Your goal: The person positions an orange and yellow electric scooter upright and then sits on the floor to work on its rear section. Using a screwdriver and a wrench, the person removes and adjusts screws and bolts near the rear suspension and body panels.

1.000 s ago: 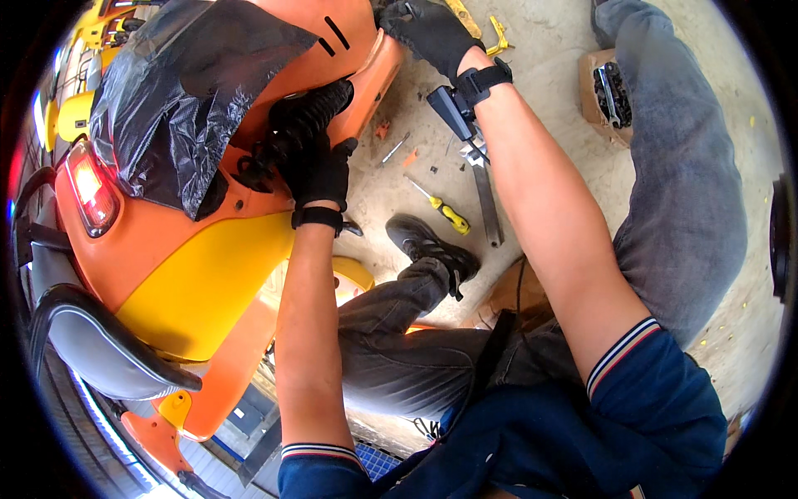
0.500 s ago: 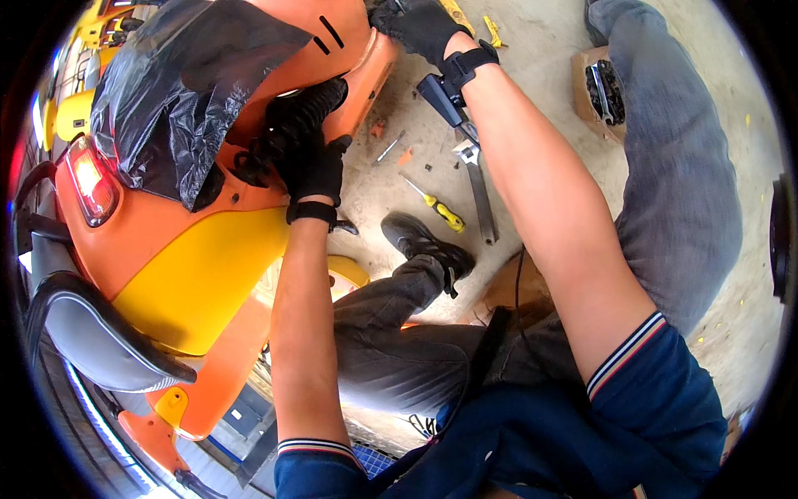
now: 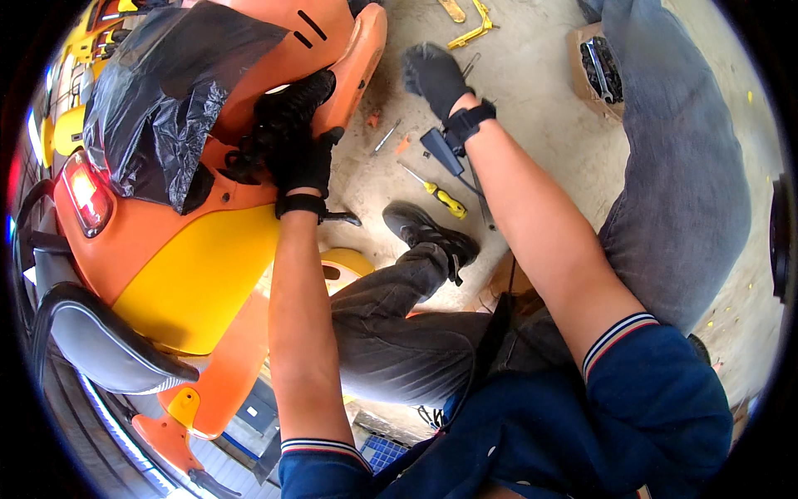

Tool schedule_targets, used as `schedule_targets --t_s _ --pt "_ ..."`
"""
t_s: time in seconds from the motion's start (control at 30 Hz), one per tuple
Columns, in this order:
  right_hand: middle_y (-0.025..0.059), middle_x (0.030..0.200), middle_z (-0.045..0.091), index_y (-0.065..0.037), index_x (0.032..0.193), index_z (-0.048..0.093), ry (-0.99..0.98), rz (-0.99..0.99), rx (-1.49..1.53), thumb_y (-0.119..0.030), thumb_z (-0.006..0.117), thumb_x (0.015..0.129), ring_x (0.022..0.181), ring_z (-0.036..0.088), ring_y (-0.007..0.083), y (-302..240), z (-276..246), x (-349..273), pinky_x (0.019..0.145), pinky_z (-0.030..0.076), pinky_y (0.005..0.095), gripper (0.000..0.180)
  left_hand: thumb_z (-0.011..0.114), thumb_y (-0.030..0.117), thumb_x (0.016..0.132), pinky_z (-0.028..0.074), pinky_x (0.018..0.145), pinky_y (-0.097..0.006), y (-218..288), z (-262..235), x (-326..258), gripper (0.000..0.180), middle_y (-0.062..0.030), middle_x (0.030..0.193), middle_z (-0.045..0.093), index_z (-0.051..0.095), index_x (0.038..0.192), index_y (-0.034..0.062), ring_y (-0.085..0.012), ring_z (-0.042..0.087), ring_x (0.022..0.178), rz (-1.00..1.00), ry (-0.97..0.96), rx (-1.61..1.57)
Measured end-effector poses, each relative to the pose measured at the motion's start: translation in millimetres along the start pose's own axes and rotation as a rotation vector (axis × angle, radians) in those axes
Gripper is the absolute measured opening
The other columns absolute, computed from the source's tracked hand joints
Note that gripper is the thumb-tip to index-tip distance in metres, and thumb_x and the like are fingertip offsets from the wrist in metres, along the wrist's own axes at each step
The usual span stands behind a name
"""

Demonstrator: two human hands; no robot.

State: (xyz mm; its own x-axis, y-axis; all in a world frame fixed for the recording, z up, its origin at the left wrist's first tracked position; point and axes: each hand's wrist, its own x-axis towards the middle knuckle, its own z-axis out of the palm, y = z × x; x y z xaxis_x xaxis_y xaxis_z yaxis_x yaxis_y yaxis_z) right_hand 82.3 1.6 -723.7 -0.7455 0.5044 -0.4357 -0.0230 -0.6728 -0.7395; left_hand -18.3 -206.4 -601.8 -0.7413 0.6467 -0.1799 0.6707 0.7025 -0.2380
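My left hand (image 3: pixel 304 166), in a black glove, is at a black ribbed part (image 3: pixel 287 108) like a coil shock absorber, set in the orange vehicle body (image 3: pixel 174 204). Its thumb sticks out to the right; the fingers curl round toward the part and blend into the dark. My right hand (image 3: pixel 434 81), gloved in black too, hangs over the concrete floor to the right of the body. Motion smears its fingers, so whether it holds anything is unclear. Below it lie a yellow-handled screwdriver (image 3: pixel 445 200) and a thin metal rod (image 3: pixel 386 137).
Black plastic sheeting (image 3: pixel 158 91) drapes over the body, above a lit red lamp (image 3: pixel 86 193). Yellow pieces (image 3: pixel 474 32) lie at the far floor. A cardboard box (image 3: pixel 575 58) with a wrench (image 3: pixel 597 71) and dark parts stands beside my right leg (image 3: pixel 677 166). My shoe (image 3: pixel 428 234) is near the screwdriver.
My right hand has come off the orange body's far edge, nearer and to the right. The left hand stays at the ribbed part. The whole view has shifted slightly.
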Motion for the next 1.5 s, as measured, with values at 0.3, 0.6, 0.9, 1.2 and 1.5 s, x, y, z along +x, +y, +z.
schedule_targets --t_s 0.3,0.6,0.9,1.2,1.5 --pt "0.0200 0.076 0.063 -0.002 0.082 0.064 -0.280 0.103 -0.347 -0.032 0.059 0.083 0.076 0.064 0.0314 50.3 52.7 -44.9 0.067 0.049 0.0400 0.031 0.063 0.056 0.078 0.023 0.109 -0.043 20.7 -21.0 1.3 0.085 -0.0163 0.145 0.034 0.034 0.140 0.0064 -0.0332 0.029 0.133 0.039 0.070 0.081" --pt "0.0193 0.089 0.065 -0.006 0.088 0.068 -0.207 -0.109 -0.607 -0.036 0.062 0.079 0.086 0.062 0.0369 33.8 57.4 -49.4 0.077 0.048 0.0429 0.032 0.062 0.056 0.080 0.027 0.107 -0.042 26.5 -27.5 -0.1 0.077 -0.0166 0.140 0.042 0.043 0.135 0.0068 -0.0326 0.035 0.131 0.049 0.041 0.036" --pt "0.0154 0.084 0.066 -0.007 0.083 0.068 -0.235 -0.043 -0.502 -0.036 0.062 0.080 0.082 0.062 0.0336 38.2 56.5 -47.2 0.073 0.048 0.0428 0.029 0.068 0.039 0.081 0.035 0.102 -0.043 25.8 -28.8 -8.7 0.065 -0.0185 0.135 0.046 0.044 0.133 0.0067 -0.0365 0.042 0.124 0.058 0.070 -0.018" --pt "0.0140 0.077 0.066 -0.008 0.081 0.069 -0.260 -0.069 -0.484 -0.034 0.064 0.080 0.075 0.064 0.0303 45.3 54.6 -42.6 0.069 0.049 0.0387 0.026 0.064 0.048 0.082 0.030 0.105 -0.043 35.2 -32.5 -5.2 0.071 -0.0220 0.137 0.043 0.043 0.133 0.0036 -0.0370 0.039 0.127 0.066 0.129 -0.080" --pt "0.0007 0.066 0.060 -0.005 0.083 0.066 -0.266 0.151 -0.294 -0.021 0.065 0.084 0.057 0.053 0.0086 36.6 57.3 -47.5 0.053 0.043 0.0259 0.016 0.061 0.053 0.082 0.025 0.106 -0.047 37.4 -23.2 -4.2 0.072 -0.0214 0.137 0.042 0.044 0.133 0.0044 -0.0361 0.036 0.129 0.016 0.293 -0.023"
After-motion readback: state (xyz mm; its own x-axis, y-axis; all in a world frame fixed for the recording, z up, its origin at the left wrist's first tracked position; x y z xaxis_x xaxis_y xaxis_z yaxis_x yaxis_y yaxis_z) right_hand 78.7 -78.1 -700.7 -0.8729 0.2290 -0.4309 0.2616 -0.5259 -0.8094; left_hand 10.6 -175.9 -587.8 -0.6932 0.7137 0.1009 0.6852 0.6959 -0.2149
